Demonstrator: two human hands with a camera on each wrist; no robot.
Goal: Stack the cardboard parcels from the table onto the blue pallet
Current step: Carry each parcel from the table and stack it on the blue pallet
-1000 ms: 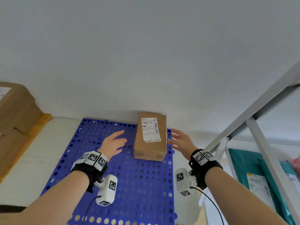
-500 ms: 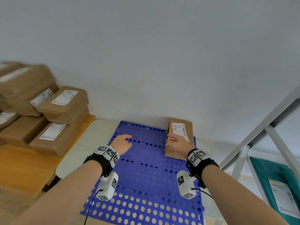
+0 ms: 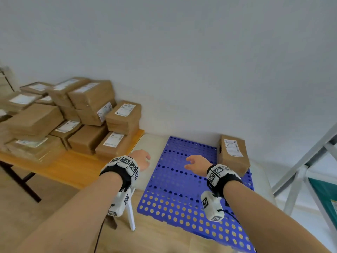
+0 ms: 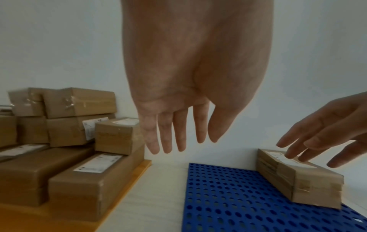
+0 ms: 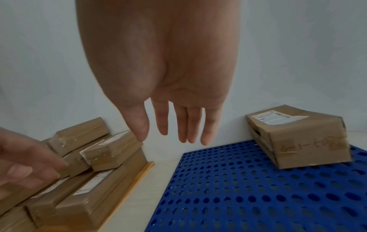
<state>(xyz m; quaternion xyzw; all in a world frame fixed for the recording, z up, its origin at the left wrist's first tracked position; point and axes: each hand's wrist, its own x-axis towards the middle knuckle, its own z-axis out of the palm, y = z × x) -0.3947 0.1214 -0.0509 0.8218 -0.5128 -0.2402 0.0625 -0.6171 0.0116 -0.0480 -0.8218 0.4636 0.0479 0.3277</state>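
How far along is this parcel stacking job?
Barely started. One cardboard parcel already lies on the blue pallet, in its far right corner. Nothing is in hand: the left hand and right hand are both open and hold nothing. A whole pile of parcels waits on the wooden table.

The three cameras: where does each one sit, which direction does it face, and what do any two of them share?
Head: on the head, looking down and forward at the pallet, the table, both forearms, left hand and right hand.
Left wrist: under the left wrist, looking along the open left palm toward the wall; right fingers enter at the right edge.
Right wrist: under the right wrist, looking along the open right palm; left fingers enter at the left edge.
Shared: all three show the parcel on the pallet's far right corner.
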